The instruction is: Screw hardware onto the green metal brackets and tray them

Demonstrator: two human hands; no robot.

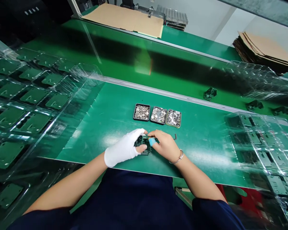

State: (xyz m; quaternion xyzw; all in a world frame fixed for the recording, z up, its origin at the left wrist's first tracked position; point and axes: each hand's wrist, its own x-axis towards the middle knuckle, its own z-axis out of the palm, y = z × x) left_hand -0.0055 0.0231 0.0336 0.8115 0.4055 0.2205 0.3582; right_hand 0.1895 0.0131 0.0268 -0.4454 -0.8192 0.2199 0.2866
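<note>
My left hand (pixel 123 147), in a white glove with bare fingertips, is closed around a small dark-green circuit board (pixel 145 150) near the front edge of the bench. Its thumb lies across the board's face. From the right, my right hand (pixel 165 145), with blue tape on a finger and a bracelet at the wrist, pinches at the board's upper edge. Whatever is between those fingertips is too small to make out. Just beyond my hands stand three small trays of tiny metal parts: a left tray (pixel 133 115), a middle tray (pixel 155 122) and a right tray (pixel 180 121).
A small dark bent rod (pixel 175 136) lies right of my right hand. Clear plastic trays (pixel 33 92) with green plates fill the left; more plastic trays (pixel 261 140) stand right. Behind a metal rail (pixel 144 87) sits a dark part (pixel 210 93). Cardboard sheets (pixel 266 48) are stacked back right.
</note>
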